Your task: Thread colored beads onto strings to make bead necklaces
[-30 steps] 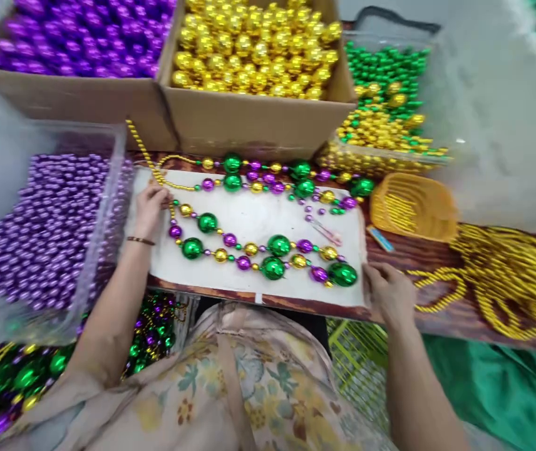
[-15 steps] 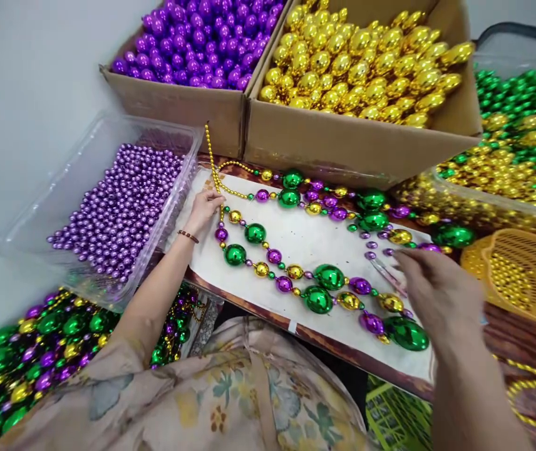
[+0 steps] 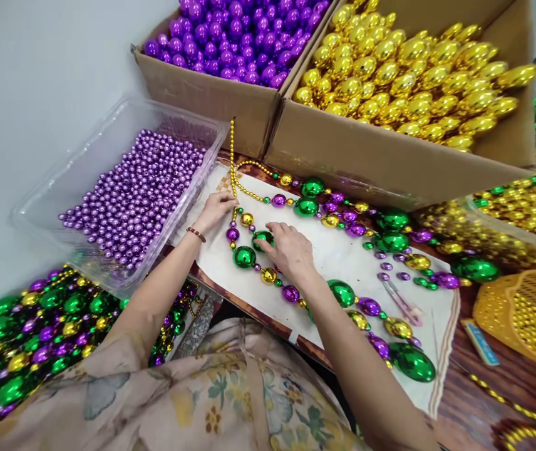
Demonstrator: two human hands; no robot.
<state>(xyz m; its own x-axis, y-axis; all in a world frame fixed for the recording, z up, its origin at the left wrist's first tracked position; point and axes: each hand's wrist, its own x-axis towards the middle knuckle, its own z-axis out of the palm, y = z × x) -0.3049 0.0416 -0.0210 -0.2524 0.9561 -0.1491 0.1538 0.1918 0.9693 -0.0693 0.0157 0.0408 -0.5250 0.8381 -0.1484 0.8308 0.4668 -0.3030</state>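
My left hand [image 3: 215, 212] is at the left end of the white cloth, its thumb and fingertips pinched on the bead necklace [image 3: 235, 210] where small gold beads meet larger ones. From there two strands of purple, gold and green beads run rightward. My right hand [image 3: 292, 252] is over these strands, thumb and fingers apart around a green bead [image 3: 264, 240]; I cannot tell whether it touches that bead. Part of the strands is hidden beneath the hand and forearm. Large green beads [image 3: 412, 362] lie at the right end of the strands.
Behind stand cardboard boxes of purple beads [image 3: 230, 44] and gold beads [image 3: 404, 69]. A clear tub [image 3: 28, 207] of small purple beads is left. Loose purple beads [image 3: 403, 275], a pink-ended tool [image 3: 411, 313], a blue packet [image 3: 480, 342] and an orange basket [image 3: 493, 307] are right.
My right hand has moved left from the loose purple beads to the strands near my left hand. My left hand still pinches the necklace. The view has shifted.
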